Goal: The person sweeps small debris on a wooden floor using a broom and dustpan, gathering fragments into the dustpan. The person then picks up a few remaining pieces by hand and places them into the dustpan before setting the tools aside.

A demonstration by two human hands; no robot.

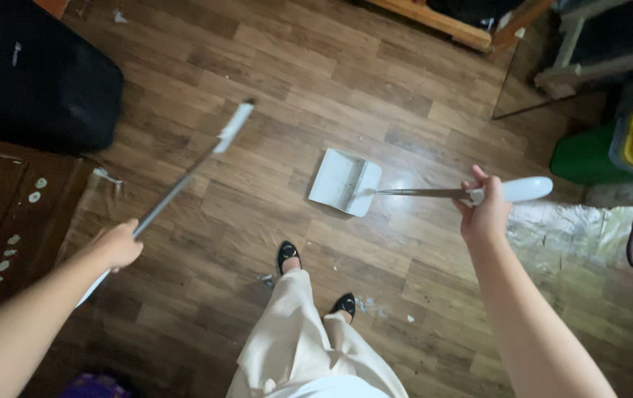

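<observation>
Here, a white dustpan rests on the wooden floor, ahead of two black shoes. The right hand is closed around its long handle. The left hand is wrapped around a broom stick, angled over the floor. Paper scraps lie near the shoes.
</observation>
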